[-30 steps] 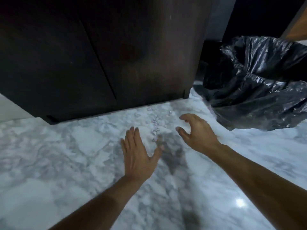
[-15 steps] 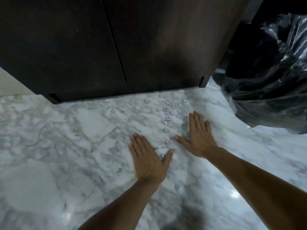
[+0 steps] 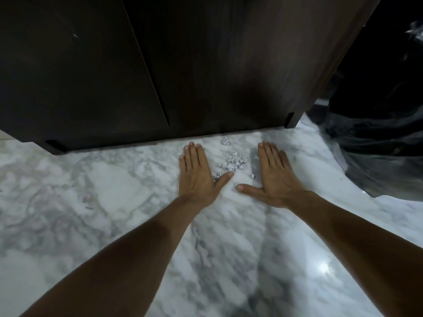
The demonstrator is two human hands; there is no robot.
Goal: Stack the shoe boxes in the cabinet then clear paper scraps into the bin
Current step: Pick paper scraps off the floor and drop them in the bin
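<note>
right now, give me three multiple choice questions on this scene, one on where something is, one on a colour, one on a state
1. Where do the paper scraps lie?
A. on the floor between the two hands
B. inside the bin
C. on top of the cabinet

2. What colour is the bin liner?
A. white
B. black
C. blue

3. How are the cabinet doors?
A. both wide open
B. one taken off
C. shut

Answers:
1. A, the crumpled bits sit on the marble floor between the left hand and the right hand, just before the cabinet's foot.
2. B, the glossy bag at the right edge is black.
3. C, the dark panels lie flush, with only a thin seam between them.
</note>
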